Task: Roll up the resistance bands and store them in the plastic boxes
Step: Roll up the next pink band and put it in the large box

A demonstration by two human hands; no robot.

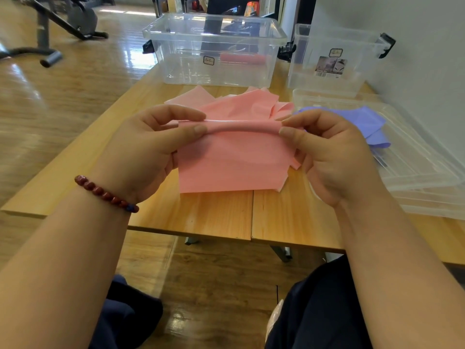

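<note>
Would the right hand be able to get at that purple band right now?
Probably, once freed: the purple band lies uncovered on the clear lid just beyond the right hand, but that hand is pinching the pink band.

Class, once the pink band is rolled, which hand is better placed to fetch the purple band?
Probably the right hand: the purple band lies on the clear lid beside it, while the left hand pinches the pink band at the other end.

Pink resistance band [234,162] partly rolled at top; purple band [362,119] crumpled beside; large plastic box [181,64], small plastic box [357,76] open behind
</note>
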